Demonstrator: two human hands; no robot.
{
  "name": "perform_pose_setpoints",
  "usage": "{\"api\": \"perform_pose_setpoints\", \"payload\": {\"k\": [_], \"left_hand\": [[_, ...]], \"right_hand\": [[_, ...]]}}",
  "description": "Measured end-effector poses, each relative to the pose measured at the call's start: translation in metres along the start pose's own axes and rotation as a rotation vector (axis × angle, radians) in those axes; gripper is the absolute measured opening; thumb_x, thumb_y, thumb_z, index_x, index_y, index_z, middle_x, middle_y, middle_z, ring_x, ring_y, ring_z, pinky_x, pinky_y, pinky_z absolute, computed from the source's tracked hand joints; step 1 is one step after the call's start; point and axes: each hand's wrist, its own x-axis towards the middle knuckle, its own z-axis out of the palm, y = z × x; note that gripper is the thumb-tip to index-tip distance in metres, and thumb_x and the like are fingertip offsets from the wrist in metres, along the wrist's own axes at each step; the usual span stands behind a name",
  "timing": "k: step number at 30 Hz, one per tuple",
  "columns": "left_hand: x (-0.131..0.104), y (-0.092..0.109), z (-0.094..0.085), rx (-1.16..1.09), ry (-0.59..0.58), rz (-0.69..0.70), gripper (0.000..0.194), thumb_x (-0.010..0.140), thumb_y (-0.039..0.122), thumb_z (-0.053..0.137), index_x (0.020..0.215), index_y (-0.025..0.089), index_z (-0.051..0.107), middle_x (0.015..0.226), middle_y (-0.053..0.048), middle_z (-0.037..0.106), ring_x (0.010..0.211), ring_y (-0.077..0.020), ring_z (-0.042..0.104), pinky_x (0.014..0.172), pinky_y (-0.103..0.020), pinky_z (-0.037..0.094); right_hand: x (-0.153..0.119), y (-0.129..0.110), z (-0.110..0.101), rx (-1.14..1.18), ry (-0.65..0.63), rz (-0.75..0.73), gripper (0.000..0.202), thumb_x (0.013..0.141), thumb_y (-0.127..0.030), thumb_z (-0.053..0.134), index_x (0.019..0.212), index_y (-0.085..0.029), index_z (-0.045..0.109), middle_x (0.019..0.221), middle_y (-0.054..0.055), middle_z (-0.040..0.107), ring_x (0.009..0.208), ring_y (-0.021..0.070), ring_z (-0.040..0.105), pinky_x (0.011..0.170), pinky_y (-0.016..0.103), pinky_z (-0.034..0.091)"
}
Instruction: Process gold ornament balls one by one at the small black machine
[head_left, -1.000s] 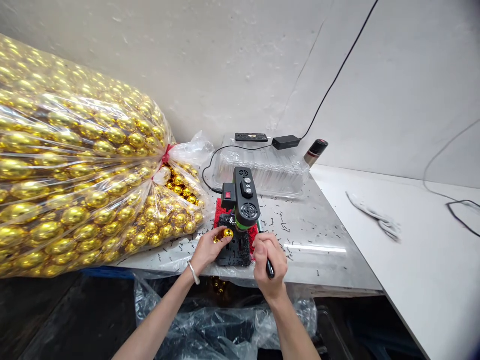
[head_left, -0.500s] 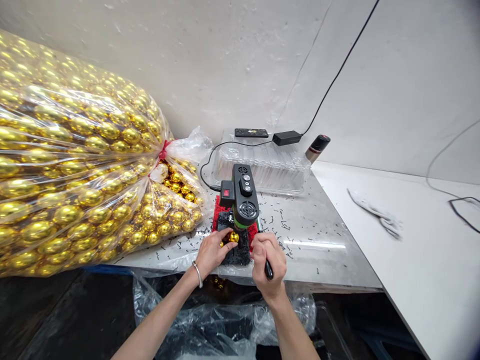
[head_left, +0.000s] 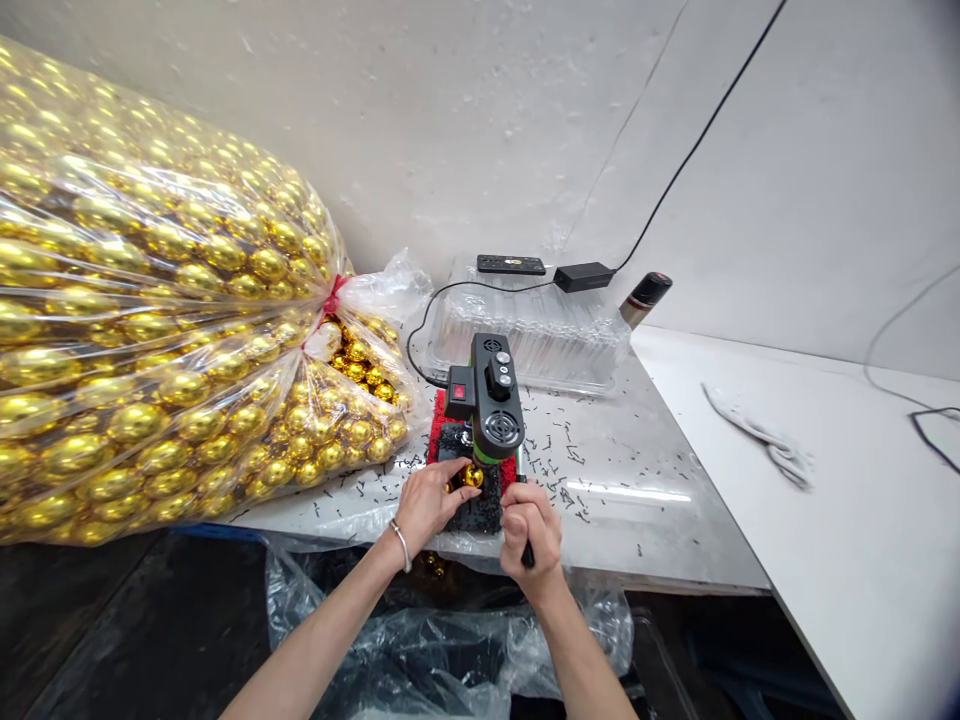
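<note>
My left hand (head_left: 433,497) pinches a shiny gold ball (head_left: 473,476) between thumb and fingers, under the head of a small black bench machine (head_left: 496,400). Part of another gold ball shows beneath the same fingers. On the machine's right, my right hand (head_left: 531,530) is wrapped round a black lever handle (head_left: 529,555), whose lower end sticks out below the fist. The machine has a red switch and stands on a black base (head_left: 478,515) over a red mat (head_left: 436,430). Its working tip is hidden from above.
A large clear bag (head_left: 150,330) of gold balls fills the left. Behind the machine lies a clear plastic tray (head_left: 555,375) with a power adapter (head_left: 583,277) and remote (head_left: 511,264). A flask (head_left: 646,297) and glove (head_left: 761,435) lie right. Black shavings litter the table.
My right hand and the lever handle have shifted slightly left and toward me relative to the machine. My left hand keeps its pinch on the ball. The whole view has moved a little.
</note>
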Motion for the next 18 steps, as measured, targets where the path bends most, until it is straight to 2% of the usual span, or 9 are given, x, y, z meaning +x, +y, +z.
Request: {"api": "perform_pose_setpoints", "payload": {"k": [3,8,13,15,18], "left_hand": [[0.000,0.000,0.001,-0.002,0.004,0.007,0.038,0.080,0.038,0.066,0.116,0.024,0.068,0.103,-0.007,0.074,0.094,-0.0248,0.067,0.083,-0.031,0.049],[0.000,0.003,-0.003,0.008,-0.027,0.024,0.039,0.082,0.038,0.065,0.117,0.020,0.067,0.099,-0.008,0.074,0.090,-0.0251,0.067,0.079,-0.031,0.049],[0.000,0.003,-0.003,-0.005,-0.035,0.025,0.039,0.082,0.038,0.065,0.117,0.019,0.067,0.096,-0.009,0.074,0.089,-0.0252,0.068,0.080,-0.031,0.049],[0.001,0.002,-0.002,-0.019,-0.022,0.020,0.039,0.081,0.038,0.066,0.116,0.021,0.068,0.097,-0.008,0.074,0.090,-0.0249,0.068,0.081,-0.031,0.049],[0.004,0.000,0.000,-0.065,0.005,0.009,0.038,0.078,0.037,0.069,0.113,0.023,0.069,0.102,-0.008,0.074,0.092,-0.0246,0.068,0.083,-0.031,0.049]], "right_hand": [[-0.006,0.006,0.007,-0.025,0.066,-0.046,0.026,0.094,-0.018,0.033,0.072,-0.020,0.048,0.070,0.002,0.054,0.063,0.0139,0.053,0.062,0.032,0.046],[-0.013,0.012,0.017,-0.014,0.147,-0.022,0.027,0.096,-0.020,0.031,0.073,-0.021,0.046,0.069,0.000,0.052,0.062,0.0128,0.053,0.069,0.035,0.049],[-0.021,0.015,0.021,-0.018,0.097,-0.062,0.026,0.095,-0.018,0.032,0.072,-0.020,0.045,0.073,0.001,0.052,0.067,0.0125,0.055,0.071,0.035,0.049],[-0.015,0.010,0.017,0.007,0.111,-0.041,0.027,0.094,-0.017,0.032,0.070,-0.020,0.044,0.071,0.001,0.051,0.065,0.0124,0.053,0.066,0.033,0.048],[0.012,-0.007,0.004,0.070,0.131,0.063,0.028,0.091,-0.012,0.035,0.066,-0.020,0.042,0.067,0.000,0.049,0.061,0.0121,0.050,0.056,0.028,0.041]]}}
